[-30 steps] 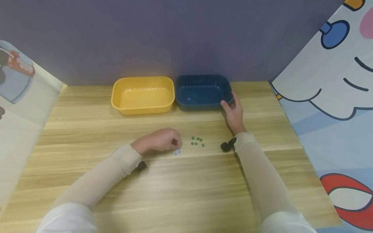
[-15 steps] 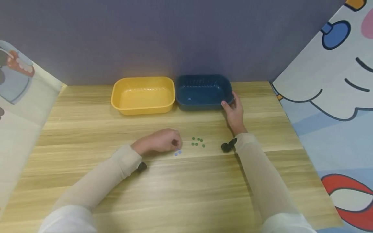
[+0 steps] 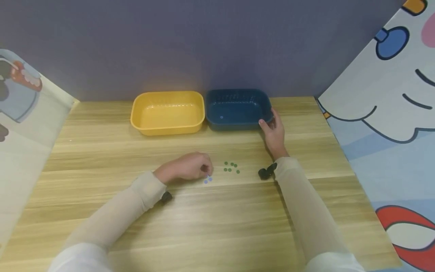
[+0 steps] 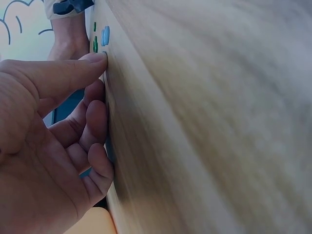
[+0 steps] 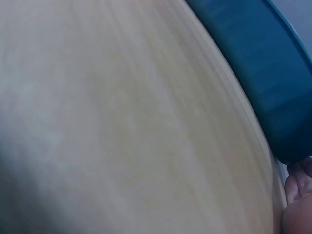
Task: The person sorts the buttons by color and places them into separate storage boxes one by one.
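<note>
My left hand (image 3: 193, 166) is low over the table, its fingers curled and its thumb and forefinger pinching at the edge of a small blue disc, mostly hidden under the fingertips. Two more blue discs (image 3: 205, 181) lie just beside it; in the left wrist view these blue discs (image 4: 105, 36) show edge-on past the thumb. Several small green discs (image 3: 229, 170) are spread to the right. My right hand (image 3: 275, 136) grips the near right corner of a dark blue basin (image 3: 234, 126), thumb on the front rim. One small blue disc (image 3: 222, 117) lies inside that basin.
A yellow basin (image 3: 170, 130) stands left of the blue one, almost touching it. Behind both rises a grey-purple wall (image 3: 190, 45). Printed panels with cartoon pictures flank the wooden table (image 3: 217, 226). A black wrist device (image 3: 265, 173) sits on the right wrist.
Both hands keep their places, the left at the blue discs and the right on the basin. The whole head view shifts slightly; no disc has visibly moved.
</note>
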{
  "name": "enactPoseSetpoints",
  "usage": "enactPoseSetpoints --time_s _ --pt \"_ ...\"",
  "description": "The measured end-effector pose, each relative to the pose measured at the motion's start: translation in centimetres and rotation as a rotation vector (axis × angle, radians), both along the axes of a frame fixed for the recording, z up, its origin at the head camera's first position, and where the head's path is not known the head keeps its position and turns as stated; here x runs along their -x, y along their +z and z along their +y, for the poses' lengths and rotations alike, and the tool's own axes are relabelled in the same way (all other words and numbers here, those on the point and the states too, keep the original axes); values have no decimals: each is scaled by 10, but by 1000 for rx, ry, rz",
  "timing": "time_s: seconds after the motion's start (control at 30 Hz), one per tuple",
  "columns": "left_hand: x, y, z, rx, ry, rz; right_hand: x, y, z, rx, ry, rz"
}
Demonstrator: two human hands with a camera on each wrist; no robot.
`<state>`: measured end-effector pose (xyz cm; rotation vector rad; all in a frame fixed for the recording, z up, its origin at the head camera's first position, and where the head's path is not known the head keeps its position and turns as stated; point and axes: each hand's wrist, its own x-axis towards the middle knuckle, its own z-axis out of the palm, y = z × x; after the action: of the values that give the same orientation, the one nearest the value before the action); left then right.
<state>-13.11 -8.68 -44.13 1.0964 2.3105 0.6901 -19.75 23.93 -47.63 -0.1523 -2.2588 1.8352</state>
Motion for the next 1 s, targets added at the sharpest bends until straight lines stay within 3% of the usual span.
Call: enactPoseSetpoints --time_s 0.13,0.47,0.77,1.0 --pt "0 -3 -1 -9 4 4 -10 21 -8 6 15 -16" --pt "0 -4 -3 -17 21 -13 -9 22 -10 -39 35 -3" --pt "1 -5 -3 -39 18 -22 -7 21 -8 2 26 5" --pt "4 -9 -3 -86 19 -79 -9 19 -6 9 18 -17"
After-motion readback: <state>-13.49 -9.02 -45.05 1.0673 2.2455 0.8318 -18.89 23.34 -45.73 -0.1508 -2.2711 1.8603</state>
